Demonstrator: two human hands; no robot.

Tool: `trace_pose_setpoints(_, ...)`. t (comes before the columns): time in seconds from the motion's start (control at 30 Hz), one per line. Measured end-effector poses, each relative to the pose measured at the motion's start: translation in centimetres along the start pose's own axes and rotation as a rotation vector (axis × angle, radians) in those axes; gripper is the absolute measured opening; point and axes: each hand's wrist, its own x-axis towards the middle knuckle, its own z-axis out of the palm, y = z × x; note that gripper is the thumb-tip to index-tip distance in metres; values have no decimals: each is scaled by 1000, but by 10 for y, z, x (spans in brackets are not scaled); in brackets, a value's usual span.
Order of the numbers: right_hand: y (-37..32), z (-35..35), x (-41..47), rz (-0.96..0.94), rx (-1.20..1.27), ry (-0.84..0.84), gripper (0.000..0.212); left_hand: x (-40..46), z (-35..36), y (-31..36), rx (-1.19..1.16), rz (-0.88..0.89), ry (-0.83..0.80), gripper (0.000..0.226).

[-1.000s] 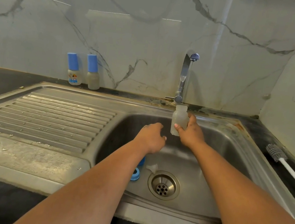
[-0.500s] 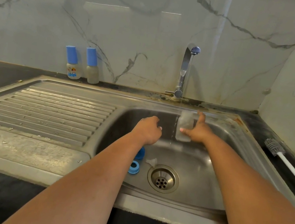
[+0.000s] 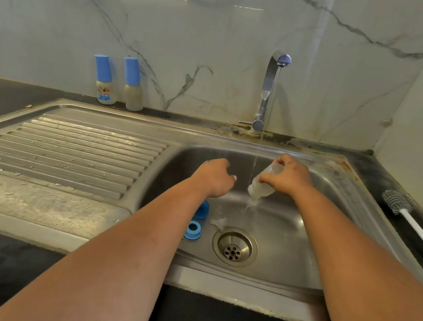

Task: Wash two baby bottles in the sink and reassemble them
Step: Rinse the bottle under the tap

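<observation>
Over the basin of the steel sink (image 3: 305,279), at about 1 o'clock from the drain (image 3: 234,246), the right hand (image 3: 288,177) grips a clear bottle body (image 3: 261,187), fingers and thumb curled round it. Bottle tilted mouth-down toward 7 o'clock; water spills from its mouth onto the basin floor. Thin stream runs from the tap (image 3: 269,87) at 12 o'clock, passing just beside the bottle.

Left hand (image 3: 213,177) hovers at 11 o'clock from the drain, fingers curled inward, nothing seen in it; apart from the bottle.

On the basin floor at 9 o'clock from the drain: blue ring (image 3: 193,230) lying flat. A second blue piece (image 3: 203,209) sits just beyond it, partly hidden by the left forearm. A clear teat (image 3: 219,222) lies at the drain's 10 o'clock edge.

Two capped bottles (image 3: 119,82) stand upright side by side against the marble wall, 10 o'clock of the basin. Bottle brush (image 3: 400,204) lies on the dark counter at 3 o'clock.
</observation>
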Motion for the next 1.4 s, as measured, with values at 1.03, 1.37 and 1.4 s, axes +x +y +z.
trace_pose_setpoints(1.03,-65,5,-38,-270,101,115,92,-13,-5,-6,-194,163,227,60)
trace_pose_setpoints(1.37,-210,63,-74,-222,838,-502,61,-75,-119,-130,-362,146,645,57)
trace_pose_setpoints(1.4,-227,77,-76,-257,768,-515,57,-82,-133,-150,-316,142,642,57)
